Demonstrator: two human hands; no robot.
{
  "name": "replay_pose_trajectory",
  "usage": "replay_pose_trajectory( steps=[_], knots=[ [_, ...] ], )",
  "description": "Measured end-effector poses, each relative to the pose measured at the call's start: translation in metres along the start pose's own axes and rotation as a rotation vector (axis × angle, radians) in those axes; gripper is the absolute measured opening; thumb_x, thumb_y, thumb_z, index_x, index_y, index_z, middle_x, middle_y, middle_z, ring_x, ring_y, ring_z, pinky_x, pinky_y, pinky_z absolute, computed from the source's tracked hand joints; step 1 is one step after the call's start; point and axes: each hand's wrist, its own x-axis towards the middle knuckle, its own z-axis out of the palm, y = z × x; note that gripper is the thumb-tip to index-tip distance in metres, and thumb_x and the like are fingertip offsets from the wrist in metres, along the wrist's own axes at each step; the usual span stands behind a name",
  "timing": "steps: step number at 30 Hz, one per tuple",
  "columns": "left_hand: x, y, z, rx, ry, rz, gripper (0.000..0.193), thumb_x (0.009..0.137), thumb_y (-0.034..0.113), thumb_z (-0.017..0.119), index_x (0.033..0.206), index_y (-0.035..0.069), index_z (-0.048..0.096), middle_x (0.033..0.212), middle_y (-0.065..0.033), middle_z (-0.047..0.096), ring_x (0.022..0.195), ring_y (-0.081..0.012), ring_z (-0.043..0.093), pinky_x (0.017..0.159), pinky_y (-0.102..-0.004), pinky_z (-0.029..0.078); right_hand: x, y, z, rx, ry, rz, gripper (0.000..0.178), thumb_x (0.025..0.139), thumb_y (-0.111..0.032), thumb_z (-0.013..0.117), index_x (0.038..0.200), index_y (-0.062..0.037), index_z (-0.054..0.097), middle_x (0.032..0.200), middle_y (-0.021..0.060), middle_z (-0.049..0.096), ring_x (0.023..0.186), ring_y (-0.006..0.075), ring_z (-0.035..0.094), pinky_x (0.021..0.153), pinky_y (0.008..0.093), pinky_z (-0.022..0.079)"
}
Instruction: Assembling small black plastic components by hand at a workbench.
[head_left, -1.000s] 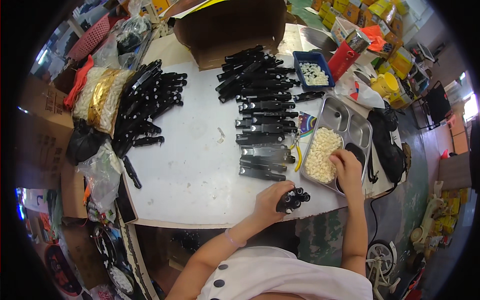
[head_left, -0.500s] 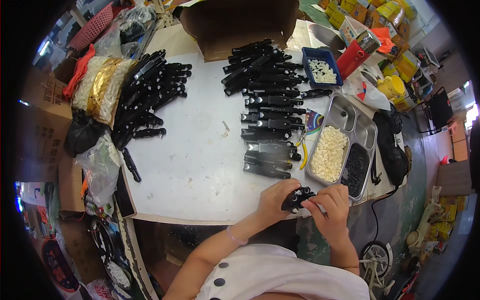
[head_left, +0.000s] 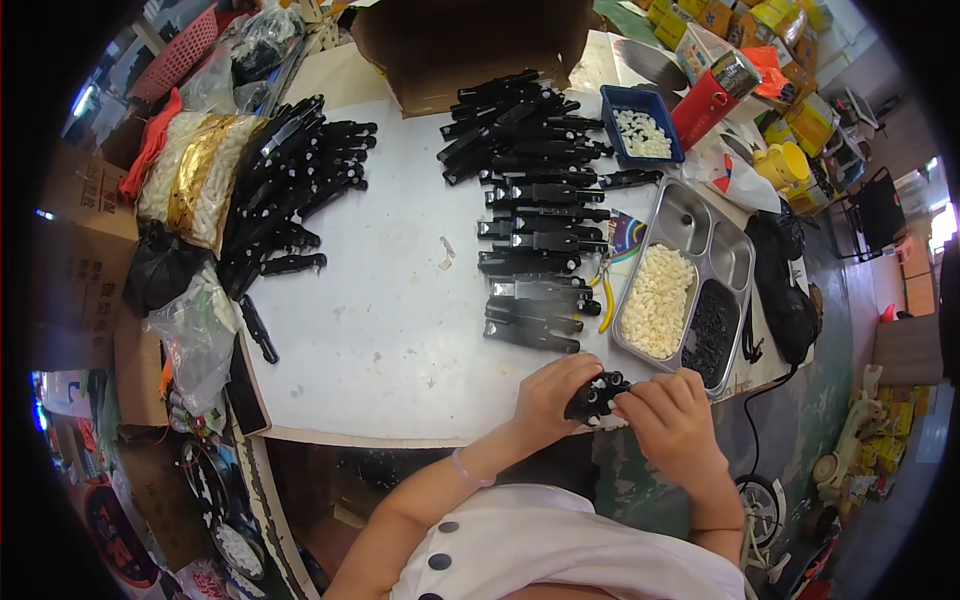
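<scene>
My left hand (head_left: 550, 402) is wrapped around a black plastic part (head_left: 592, 397) with round holes and small white bits on its end, just past the table's front edge. The fingertips of my right hand (head_left: 668, 418) are pinched together against the right end of that part. What they pinch is too small and too covered to make out. Ahead of my hands lies a column of similar black plastic parts (head_left: 540, 240), some piled at its far end. A metal compartment tray (head_left: 703, 229) beside them holds small white pieces (head_left: 657, 302) and small black pieces (head_left: 709, 337).
A second heap of black parts (head_left: 290, 190) lies at the left. Yellow-handled pliers (head_left: 607, 305) rest beside the tray. Behind it stand a blue bin (head_left: 640, 157) with white pieces and a red flask (head_left: 705, 110). An open cardboard box (head_left: 470, 60) stands at the back.
My right hand has turned and its fingers have closed in tighter at the end of the black part. The left hand keeps its hold, almost unmoved. The view has shifted slightly.
</scene>
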Motion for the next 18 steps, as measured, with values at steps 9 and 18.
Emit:
replay_pose_trajectory(
  steps=[9, 18],
  knots=[
    [-0.005, -0.001, 0.001, 0.055, -0.05, 0.019, 0.066, 0.052, 0.011, 0.082, 0.111, 0.005, 0.054, 0.112, -0.0142, 0.062, 0.1, -0.0347, 0.062, 0.085, -0.0399, 0.052, 0.013, -0.019, -0.008, -0.422, -0.52, -0.268, 0.018, 0.065, -0.016, 0.061, 0.078, -0.0031, 0.061, 0.075, 0.0063, 0.051, 0.078, 0.0222, 0.047, 0.078, 0.0328, 0.04],
    [-0.02, -0.006, 0.019, 0.003, 0.161, -0.165, 0.05, 0.063, 0.004, 0.078, 0.108, 0.002, 0.056, 0.11, -0.0174, 0.063, 0.096, -0.033, 0.064, 0.083, -0.0363, 0.052, 0.046, -0.046, -0.036, -0.048, 0.278, -0.352, 0.02, 0.079, -0.011, 0.059, 0.095, -0.0154, 0.069, 0.085, -0.0003, 0.064, 0.067, 0.012, 0.05, 0.073, 0.0297, 0.039]
  ],
)
